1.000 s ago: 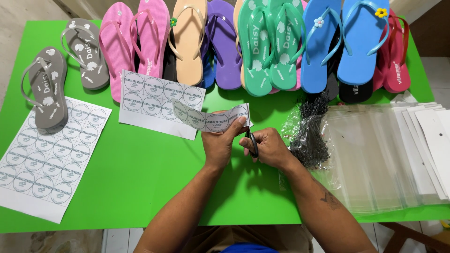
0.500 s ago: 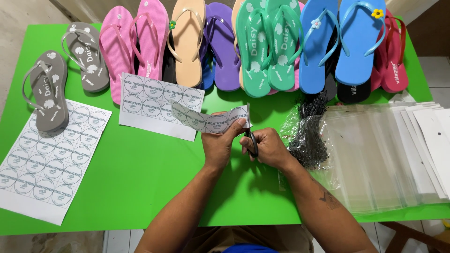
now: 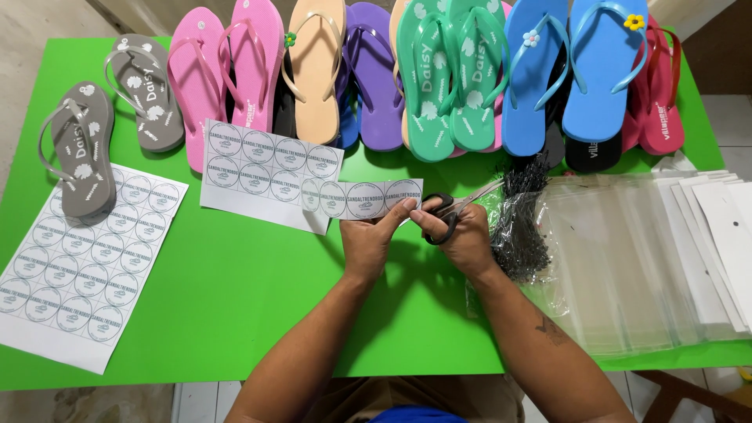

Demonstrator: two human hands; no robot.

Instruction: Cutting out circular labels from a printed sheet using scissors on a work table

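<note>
Over a green table [image 3: 235,313] on a tiled floor, the left hand [image 3: 372,239] pinches a strip of round labels [image 3: 360,198] at its fingertips, the right hand [image 3: 462,235] grips scissors [image 3: 454,211], with sandals [image 3: 439,78] beyond.

Sandals [image 3: 439,78] in a row along the far edge of the surface [image 3: 235,313]. Label sheets [image 3: 82,266] left, bags [image 3: 650,258] right. Between them, hands [image 3: 415,239] side by side, strip [image 3: 360,197] just behind, scissors [image 3: 454,210] right of it.
</note>
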